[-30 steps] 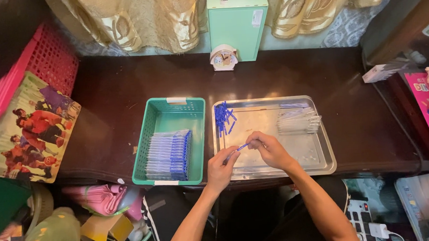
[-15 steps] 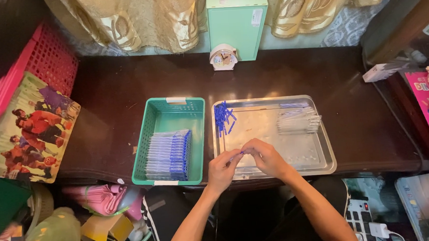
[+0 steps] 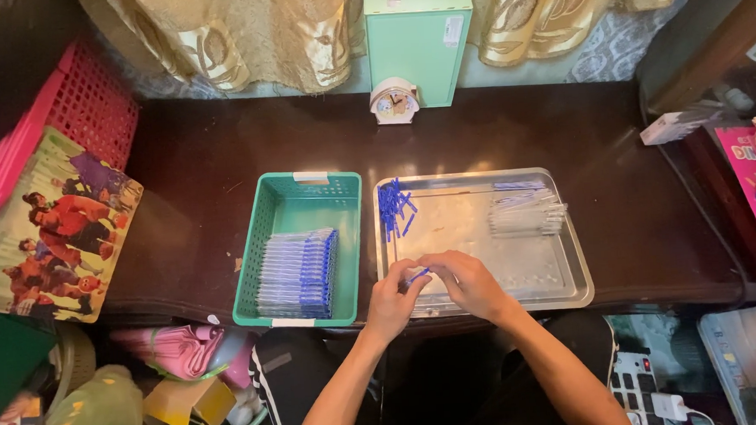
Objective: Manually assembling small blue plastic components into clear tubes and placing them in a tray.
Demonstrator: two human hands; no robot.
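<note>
Hands meet over steel tray front edge: left hand & right hand both pinching one blue pen. Best kept low, parts aligned w/ straight push.

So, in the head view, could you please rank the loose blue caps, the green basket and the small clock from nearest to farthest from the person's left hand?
1. Loose blue caps: in the tray, just beyond the left hand.
2. Green basket: to its left, about as near; too close to call.
3. Small clock: at the table's far edge, clearly farthest.
</note>
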